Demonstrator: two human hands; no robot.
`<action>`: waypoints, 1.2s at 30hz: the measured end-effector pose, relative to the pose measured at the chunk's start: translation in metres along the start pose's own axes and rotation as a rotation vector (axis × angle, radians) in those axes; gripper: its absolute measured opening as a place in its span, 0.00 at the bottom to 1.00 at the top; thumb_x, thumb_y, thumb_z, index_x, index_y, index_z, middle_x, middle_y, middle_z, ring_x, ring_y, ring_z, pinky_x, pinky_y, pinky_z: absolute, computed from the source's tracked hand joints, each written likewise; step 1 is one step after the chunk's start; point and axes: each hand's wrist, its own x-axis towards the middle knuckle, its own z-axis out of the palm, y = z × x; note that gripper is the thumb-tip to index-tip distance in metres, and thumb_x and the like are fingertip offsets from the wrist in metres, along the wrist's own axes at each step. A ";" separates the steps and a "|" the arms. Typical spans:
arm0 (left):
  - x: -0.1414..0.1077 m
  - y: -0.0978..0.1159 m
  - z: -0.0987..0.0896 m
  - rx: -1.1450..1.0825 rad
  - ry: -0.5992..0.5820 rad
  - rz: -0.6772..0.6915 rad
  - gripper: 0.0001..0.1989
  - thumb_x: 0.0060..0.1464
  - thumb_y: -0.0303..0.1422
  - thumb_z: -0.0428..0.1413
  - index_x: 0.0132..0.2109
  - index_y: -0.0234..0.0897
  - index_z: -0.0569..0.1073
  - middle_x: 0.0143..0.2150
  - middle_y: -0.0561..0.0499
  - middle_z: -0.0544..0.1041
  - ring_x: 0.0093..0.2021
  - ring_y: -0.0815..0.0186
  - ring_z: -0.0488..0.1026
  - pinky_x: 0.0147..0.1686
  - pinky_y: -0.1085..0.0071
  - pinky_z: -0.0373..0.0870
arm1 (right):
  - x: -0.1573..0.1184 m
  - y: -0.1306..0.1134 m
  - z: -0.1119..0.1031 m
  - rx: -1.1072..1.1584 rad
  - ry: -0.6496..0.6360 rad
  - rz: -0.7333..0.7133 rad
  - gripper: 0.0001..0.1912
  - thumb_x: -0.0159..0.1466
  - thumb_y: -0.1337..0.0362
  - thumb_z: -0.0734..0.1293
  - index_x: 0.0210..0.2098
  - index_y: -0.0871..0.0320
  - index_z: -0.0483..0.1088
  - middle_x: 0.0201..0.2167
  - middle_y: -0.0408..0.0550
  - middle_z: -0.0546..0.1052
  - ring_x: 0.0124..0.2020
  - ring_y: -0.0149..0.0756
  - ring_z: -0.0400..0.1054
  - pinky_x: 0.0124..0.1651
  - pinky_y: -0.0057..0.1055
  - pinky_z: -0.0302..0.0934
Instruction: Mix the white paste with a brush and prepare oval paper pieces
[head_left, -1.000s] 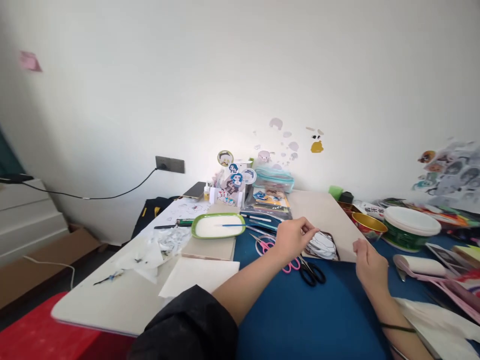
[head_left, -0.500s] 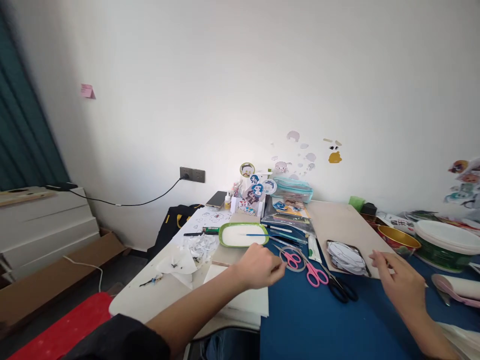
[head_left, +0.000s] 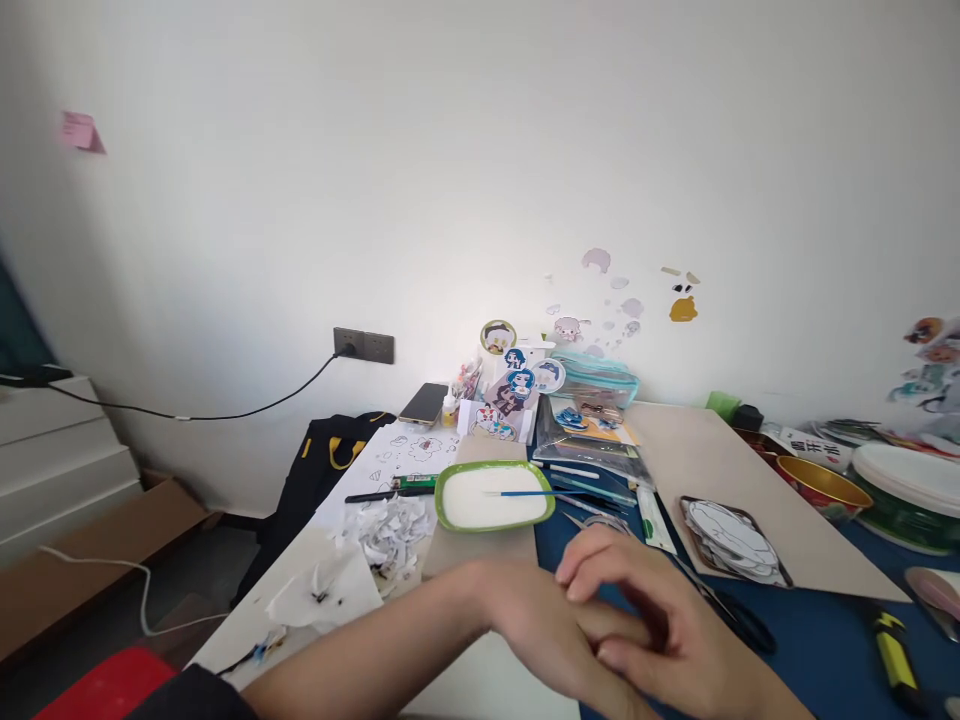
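My left hand (head_left: 551, 630) and my right hand (head_left: 664, 645) meet low in the middle, over the front of the table. The right hand's fingers lie across the back of the left hand. Both are blurred, and I see nothing held in either. Just behind them are a green-rimmed dish (head_left: 450, 508) of white stuff with a blue brush across it, and a clear tape ring (head_left: 600, 521). Black scissors (head_left: 742, 622) lie on the blue mat (head_left: 825, 640) beside the right hand. A stack of paper cut-outs (head_left: 731, 540) rests on a beige board (head_left: 712, 465).
Paper scraps (head_left: 390, 525) and drawn sheets lie at the left of the table. A phone (head_left: 424, 402), sticker stands and a clear pouch (head_left: 600, 378) sit by the wall. A gold bowl (head_left: 821, 482), a white-lidded tub (head_left: 911, 478) and a yellow cutter (head_left: 892, 650) are at the right.
My left hand drew back from the cut-outs and scissors toward me. My right hand came in from the right and now lies over the left. The view shifted slightly.
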 end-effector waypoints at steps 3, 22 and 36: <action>-0.004 -0.003 -0.009 -0.004 -0.058 -0.017 0.07 0.48 0.29 0.49 0.26 0.39 0.57 0.28 0.55 0.59 0.34 0.66 0.67 0.42 0.68 0.67 | 0.004 0.003 0.008 -0.011 0.021 -0.005 0.05 0.59 0.63 0.66 0.36 0.54 0.68 0.34 0.48 0.70 0.36 0.36 0.66 0.39 0.32 0.61; -0.007 -0.027 -0.016 -0.034 -0.216 0.077 0.09 0.47 0.32 0.47 0.23 0.42 0.55 0.26 0.55 0.60 0.36 0.63 0.69 0.41 0.70 0.68 | 0.002 0.021 0.022 0.026 0.202 -0.050 0.08 0.56 0.60 0.70 0.29 0.54 0.67 0.24 0.43 0.71 0.27 0.32 0.67 0.33 0.29 0.63; -0.014 -0.007 -0.023 0.019 -0.149 0.011 0.05 0.51 0.31 0.47 0.30 0.41 0.55 0.32 0.52 0.61 0.43 0.59 0.70 0.45 0.67 0.67 | -0.003 0.026 0.027 -0.040 0.240 -0.023 0.09 0.58 0.64 0.68 0.39 0.51 0.67 0.34 0.48 0.73 0.36 0.37 0.69 0.38 0.31 0.65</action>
